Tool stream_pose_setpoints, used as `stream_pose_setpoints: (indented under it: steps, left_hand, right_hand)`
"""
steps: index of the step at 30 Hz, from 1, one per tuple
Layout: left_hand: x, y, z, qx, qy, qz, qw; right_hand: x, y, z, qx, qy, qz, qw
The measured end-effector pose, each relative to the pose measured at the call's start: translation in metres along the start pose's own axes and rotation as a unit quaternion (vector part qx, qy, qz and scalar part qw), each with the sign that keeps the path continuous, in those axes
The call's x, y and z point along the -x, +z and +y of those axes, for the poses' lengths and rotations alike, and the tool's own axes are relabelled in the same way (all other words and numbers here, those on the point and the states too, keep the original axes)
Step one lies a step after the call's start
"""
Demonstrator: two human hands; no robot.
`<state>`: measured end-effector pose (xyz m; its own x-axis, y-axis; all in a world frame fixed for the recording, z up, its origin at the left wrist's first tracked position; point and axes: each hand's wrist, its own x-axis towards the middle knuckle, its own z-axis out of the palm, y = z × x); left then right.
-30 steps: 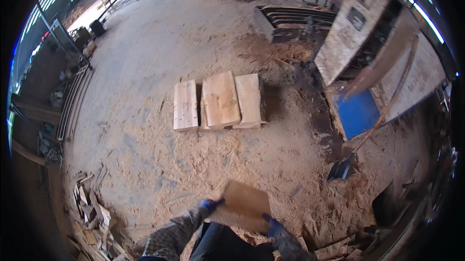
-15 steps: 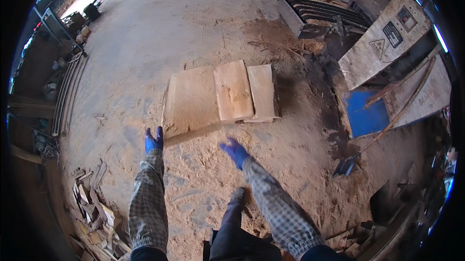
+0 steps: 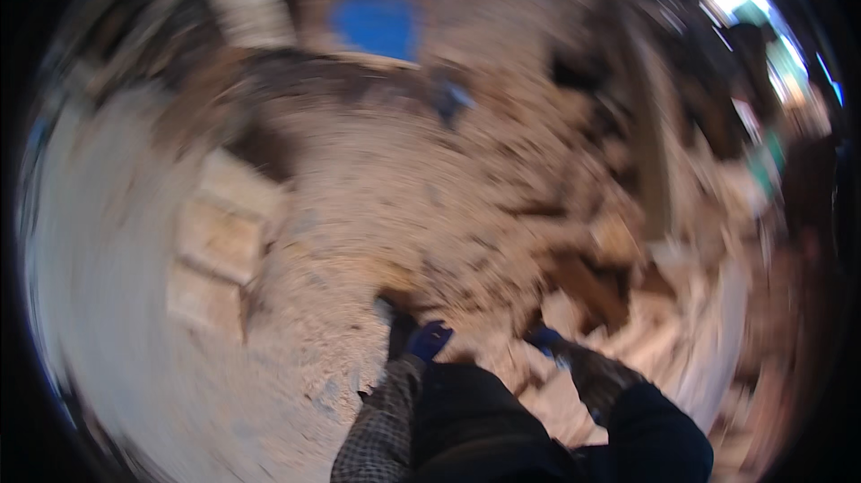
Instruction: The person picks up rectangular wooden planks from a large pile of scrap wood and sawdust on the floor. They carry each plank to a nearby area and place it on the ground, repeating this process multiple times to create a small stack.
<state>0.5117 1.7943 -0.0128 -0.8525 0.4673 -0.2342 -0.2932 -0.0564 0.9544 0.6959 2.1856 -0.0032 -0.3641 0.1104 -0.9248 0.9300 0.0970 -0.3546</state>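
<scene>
Pale wooden boards point(image 3: 220, 245) flat on sawdust (blurred); left hand point(image 3: 429, 339) blue-gloved, empty.

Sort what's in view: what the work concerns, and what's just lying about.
In hand (picture is blurred):
- left hand, blue glove, empty
- right hand, blue glove, empty
- pale wooden boards on the floor, left

Lying about:
- blue panel
- wood scraps
- sawdust floor

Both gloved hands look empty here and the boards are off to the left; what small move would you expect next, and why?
Probably a reach toward the scrap wood ahead on the sawdust floor. Though the view is blurred, the left hand and right hand appear to hold nothing, both low by the knees, while the laid boards lie apart to the left.
</scene>
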Motion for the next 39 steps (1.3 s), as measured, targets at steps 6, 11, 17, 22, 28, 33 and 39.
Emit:
stream_pose_setpoints:
  steps: [6, 11, 17, 22, 28, 33, 39]
  left_hand:
    - [0.032, -0.018, 0.016, -0.162, -0.227, -0.173, 0.945]
    - [0.059, 0.007, 0.029, -0.519, -0.252, -0.203, 0.791]
    - [0.045, 0.079, -0.008, -0.328, -0.284, -0.208, 0.877]
    - [0.018, 0.226, -0.018, -0.466, -0.186, -0.435, 0.748]
    - [0.007, 0.28, -0.037, -0.461, -0.06, -0.474, 0.748]
    - [0.005, 0.282, -0.012, -0.497, 0.04, -0.498, 0.709]
    - [0.001, 0.277, -0.054, -0.49, -0.072, -0.392, 0.775]
  right_hand:
    - [0.078, 0.12, 0.112, 0.092, -0.148, 0.193, 0.966]
    - [0.148, 0.235, 0.278, -0.204, 0.086, 0.181, 0.958]
    - [0.2, 0.257, 0.32, -0.226, 0.161, 0.145, 0.95]
    - [0.168, 0.193, 0.313, -0.406, 0.123, 0.204, 0.882]
    - [0.085, 0.033, 0.32, -0.116, -0.018, 0.425, 0.897]
    - [0.018, -0.15, 0.319, -0.168, 0.144, 0.471, 0.854]
    - [-0.054, -0.277, 0.316, -0.322, -0.021, 0.501, 0.803]
